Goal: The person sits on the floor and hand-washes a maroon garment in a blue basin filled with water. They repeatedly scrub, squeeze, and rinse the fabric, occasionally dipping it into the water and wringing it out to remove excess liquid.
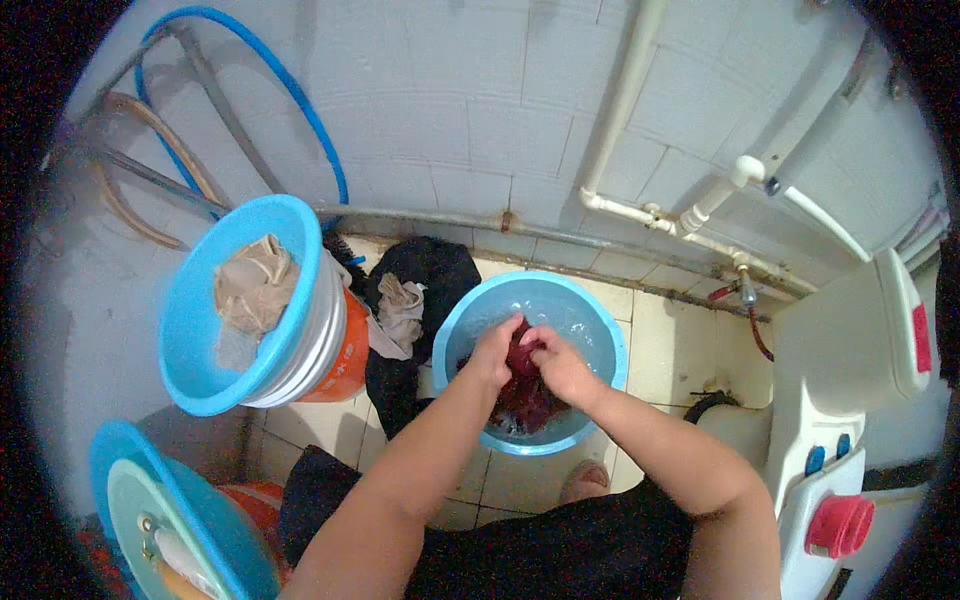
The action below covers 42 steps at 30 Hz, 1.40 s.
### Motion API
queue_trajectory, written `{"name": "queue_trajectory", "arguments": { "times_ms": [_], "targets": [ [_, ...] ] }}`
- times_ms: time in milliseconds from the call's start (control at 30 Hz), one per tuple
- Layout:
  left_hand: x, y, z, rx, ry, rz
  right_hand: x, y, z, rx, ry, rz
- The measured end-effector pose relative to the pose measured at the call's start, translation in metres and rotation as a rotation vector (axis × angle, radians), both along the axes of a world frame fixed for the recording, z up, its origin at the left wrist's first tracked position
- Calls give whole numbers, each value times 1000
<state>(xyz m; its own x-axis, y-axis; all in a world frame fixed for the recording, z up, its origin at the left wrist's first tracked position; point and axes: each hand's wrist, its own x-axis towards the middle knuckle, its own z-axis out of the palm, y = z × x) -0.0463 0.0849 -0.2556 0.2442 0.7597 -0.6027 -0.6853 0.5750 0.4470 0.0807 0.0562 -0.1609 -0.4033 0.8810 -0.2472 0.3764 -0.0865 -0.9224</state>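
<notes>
A light-blue basin [455, 330] of water stands on the tiled floor in front of me. In it lies a dark red wet cloth [527, 402], partly under the water. My left hand [494, 352] grips a bunched-up part of this cloth from the left side. From the right, my right hand [560, 368] closes on the same bunch, its fingers near those of the left. Both hands are over the middle of the basin. What kind of garment the cloth is, I cannot make out.
Left, a blue basin [185, 300] holding a beige cloth [256, 284] sits on a white and orange bucket [340, 350]. Black clothing [440, 265] with a pale cloth [400, 312] lies beside my basin. More basins [130, 455] stand lower left; a toilet [835, 350] and pipes are right.
</notes>
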Motion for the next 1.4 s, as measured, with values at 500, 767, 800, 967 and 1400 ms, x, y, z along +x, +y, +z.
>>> {"name": "queue_trajectory", "arguments": {
  "times_ms": [500, 767, 800, 967, 1400],
  "targets": [
    [-8, -46, 145, 151, -289, 70, -46, -78, 123, 529, -120, -286],
    [51, -54, 167, 205, -66, 64, -6, -22, 93, 471, -291, -574],
    [41, -54, 169, 274, -62, 82, -22, -37, 109, 443, -243, -489],
    [46, -51, 165, 142, -82, 34, 2, -14, 81, 394, -221, -622],
    [0, -27, 93, 481, -380, -99, -31, -97, 123, 759, -121, -236]
  ]
}}
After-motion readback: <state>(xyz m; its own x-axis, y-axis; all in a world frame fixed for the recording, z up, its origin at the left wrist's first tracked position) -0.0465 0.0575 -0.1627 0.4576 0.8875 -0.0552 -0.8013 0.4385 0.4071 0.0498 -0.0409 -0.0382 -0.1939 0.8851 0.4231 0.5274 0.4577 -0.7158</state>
